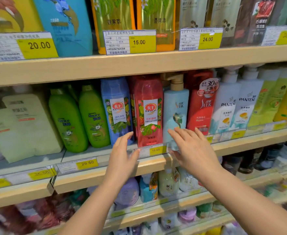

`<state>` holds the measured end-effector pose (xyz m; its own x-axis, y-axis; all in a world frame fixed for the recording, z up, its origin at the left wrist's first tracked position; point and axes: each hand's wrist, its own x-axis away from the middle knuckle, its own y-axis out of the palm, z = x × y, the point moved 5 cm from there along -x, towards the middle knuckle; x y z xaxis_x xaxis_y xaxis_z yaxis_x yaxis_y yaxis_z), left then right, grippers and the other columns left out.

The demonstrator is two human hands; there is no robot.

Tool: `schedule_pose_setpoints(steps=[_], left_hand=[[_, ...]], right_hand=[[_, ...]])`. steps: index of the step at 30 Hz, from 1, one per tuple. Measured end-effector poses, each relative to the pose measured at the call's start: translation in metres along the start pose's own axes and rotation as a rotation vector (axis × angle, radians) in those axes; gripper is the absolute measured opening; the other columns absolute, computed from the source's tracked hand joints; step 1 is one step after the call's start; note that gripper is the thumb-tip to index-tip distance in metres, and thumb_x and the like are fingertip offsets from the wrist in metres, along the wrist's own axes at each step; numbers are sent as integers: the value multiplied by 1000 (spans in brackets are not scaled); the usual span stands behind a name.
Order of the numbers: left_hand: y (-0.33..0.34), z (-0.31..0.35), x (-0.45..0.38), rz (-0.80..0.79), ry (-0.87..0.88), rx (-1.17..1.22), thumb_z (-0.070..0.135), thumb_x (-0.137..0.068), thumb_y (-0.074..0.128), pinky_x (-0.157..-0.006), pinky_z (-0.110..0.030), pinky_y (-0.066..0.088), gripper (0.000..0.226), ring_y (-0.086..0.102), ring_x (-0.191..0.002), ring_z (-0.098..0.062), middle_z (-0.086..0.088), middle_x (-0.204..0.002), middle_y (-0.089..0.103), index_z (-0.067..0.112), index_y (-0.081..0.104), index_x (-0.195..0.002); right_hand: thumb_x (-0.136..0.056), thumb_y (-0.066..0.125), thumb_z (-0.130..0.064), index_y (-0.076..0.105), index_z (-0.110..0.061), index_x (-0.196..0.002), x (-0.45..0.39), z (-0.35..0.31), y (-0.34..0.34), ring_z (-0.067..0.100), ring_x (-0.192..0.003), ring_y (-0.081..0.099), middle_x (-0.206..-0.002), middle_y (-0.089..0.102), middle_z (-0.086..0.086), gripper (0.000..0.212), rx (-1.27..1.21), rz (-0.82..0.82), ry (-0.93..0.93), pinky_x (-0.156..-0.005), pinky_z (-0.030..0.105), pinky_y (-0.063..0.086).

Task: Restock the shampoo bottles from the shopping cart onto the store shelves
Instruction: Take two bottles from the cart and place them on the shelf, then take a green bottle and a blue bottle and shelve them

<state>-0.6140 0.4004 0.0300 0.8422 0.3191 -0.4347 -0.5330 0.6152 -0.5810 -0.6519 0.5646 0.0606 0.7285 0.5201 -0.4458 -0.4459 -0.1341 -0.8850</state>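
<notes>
While neither hand grips anything | left hand (pixel 122 150), right hand (pixel 192 146): fingers spread, flanking red translucent Mewon shampoo bottle (pixel 147 111) | bottle upright at front of tan wooden middle shelf (pixel 105 172) | advice: square label forward, flush with blue neighbouring bottle (pixel 116 109)

Price tags along the shelf edges: 20.00 tag (pixel 37 45) top left, 15.00 tag (pixel 131 42) and 24.00 tag (pixel 201 39) further right on the same edge. Middle shelf edge carries a 29.90 tag (pixel 87 163), a blurred 35.00 tag (pixel 41 173) to its left, and a small 15.00 label (pixel 155 150) in a clear holder. Tags are white with yellow price panels.
</notes>
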Motion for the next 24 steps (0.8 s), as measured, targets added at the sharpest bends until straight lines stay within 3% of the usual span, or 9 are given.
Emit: schedule_pose_setpoints(steps=[2, 4, 8, 11, 16, 19, 22, 24], left_hand=[[-10, -2, 19, 13, 31, -27, 16, -87, 55, -87, -10, 23, 47, 39, -127, -15, -1, -135, 45, 16, 39, -131], [-19, -3, 36, 33, 42, -41, 15, -86, 56, -85, -9, 22, 45, 40, -126, -17, -1, -132, 48, 14, 42, -129], [-37, -6, 90, 89, 3, -65, 10, -84, 58, -83, -9, 24, 40, 45, -118, -15, -4, -124, 53, 12, 49, -123], [-46, -8, 141, 97, -91, -91, 14, -85, 56, -84, -13, 26, 39, 44, -121, -18, -3, -127, 53, 15, 48, -124], [-64, -12, 235, 59, -268, -146, 18, -87, 55, -97, -22, 30, 37, 43, -124, -15, 0, -129, 52, 16, 49, -123], [-79, -17, 282, 55, -348, -162, 15, -85, 57, -92, -20, 31, 35, 47, -119, -18, -4, -125, 55, 14, 53, -120], [-96, -26, 327, 90, -478, -167, 11, -84, 58, -77, -19, 34, 33, 55, -98, -22, -6, -118, 59, 12, 55, -117], [-108, -36, 357, 126, -561, -138, 8, -82, 60, -79, -22, 36, 33, 57, -99, -25, -10, -112, 63, 9, 58, -114]], right_hand=[[-90, 48, -38, 35, -21, -136, 13, -11, 1, 19, -121, 49, -134, 51, 1, 51, -65, -106, -32, -108, 35, 28], [-95, 35, -37, 33, -24, -134, 26, -20, -1, 21, -121, 48, -132, 52, -1, 41, -135, -152, -44, -103, 31, 29], [-94, 38, -39, 40, -26, -130, 67, -39, 1, 23, -114, 54, -124, 58, 0, 38, -196, -244, -63, -82, 30, 43], [-93, 39, -42, 40, -29, -129, 104, -49, 2, 22, -115, 53, -126, 57, -2, 38, -224, -289, -81, -77, 31, 46], [-93, 41, -40, 39, -29, -132, 169, -76, -3, 23, -115, 53, -124, 59, 1, 41, -307, -368, -135, -80, 35, 47], [-91, 44, -41, 42, -31, -130, 200, -95, -2, 25, -115, 54, -122, 60, 2, 40, -373, -443, -143, -84, 37, 47], [-90, 49, -38, 44, -30, -130, 226, -117, 5, 22, -118, 52, -124, 60, 1, 41, -475, -556, -137, -90, 35, 47], [-88, 54, -32, 46, -25, -130, 242, -134, 10, 20, -118, 53, -125, 60, 1, 43, -626, -643, -115, -95, 34, 46]])
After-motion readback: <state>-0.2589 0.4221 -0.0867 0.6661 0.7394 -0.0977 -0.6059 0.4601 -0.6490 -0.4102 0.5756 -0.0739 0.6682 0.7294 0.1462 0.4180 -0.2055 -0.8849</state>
